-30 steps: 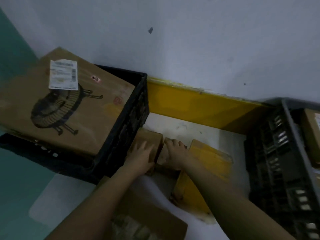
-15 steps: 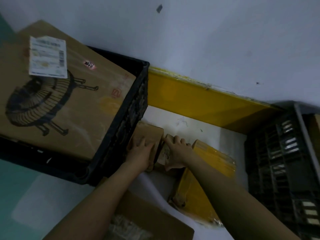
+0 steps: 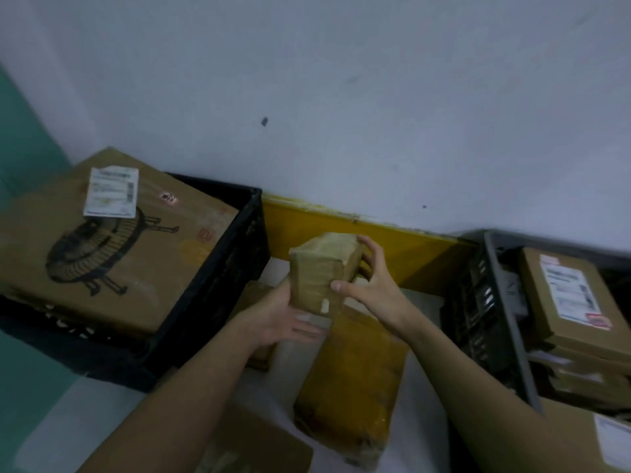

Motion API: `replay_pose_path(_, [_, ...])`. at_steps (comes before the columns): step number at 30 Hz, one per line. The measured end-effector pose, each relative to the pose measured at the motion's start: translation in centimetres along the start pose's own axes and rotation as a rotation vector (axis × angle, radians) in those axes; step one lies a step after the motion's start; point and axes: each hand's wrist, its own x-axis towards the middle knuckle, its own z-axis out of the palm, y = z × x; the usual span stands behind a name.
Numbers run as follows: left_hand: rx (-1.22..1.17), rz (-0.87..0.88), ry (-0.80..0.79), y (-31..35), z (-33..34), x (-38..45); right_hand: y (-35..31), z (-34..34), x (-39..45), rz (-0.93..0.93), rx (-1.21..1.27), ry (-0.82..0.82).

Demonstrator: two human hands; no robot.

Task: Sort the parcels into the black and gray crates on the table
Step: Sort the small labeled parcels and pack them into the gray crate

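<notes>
A small taped brown parcel is held up above the table between the two crates. My right hand grips its right side, thumb on the front face and fingers round the far edge. My left hand supports it from below with straight fingers. The black crate stands at the left with a large cardboard box lying tilted in it. The gray crate at the right holds several labelled parcels.
A yellow wrapped parcel lies on the white table under my right forearm. Another small brown parcel sits beside the black crate, partly hidden by my left hand. A cardboard box is at the near edge. A wall with a yellow strip closes the back.
The small brown parcel has come up off the table from beside the black crate, held by both hands. The camera has tilted up, showing more wall and the gray crate's contents.
</notes>
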Motion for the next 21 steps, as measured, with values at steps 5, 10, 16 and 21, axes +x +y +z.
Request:
replay_pose_path(5, [-0.389,0.187,-0.061,-0.2,6.5,-1.4,-2.3,-4.8,-2.8,0.041,0.02,-0.106])
replay_pose_path(10, [-0.055,0.544,0.263,0.1,10.8,-2.3,-4.5,-7.8,-5.8,0.17,0.161,-0.133])
replay_pose_path(16, [0.07,0.669,0.281,0.0,15.1,-4.2,-4.9,-9.7,-8.9,0.051,0.227,0.064])
replay_pose_path(21, [0.07,0.619,0.249,0.7,16.6,-5.6,-6.1,-13.1,-11.7,0.033,0.244,0.003])
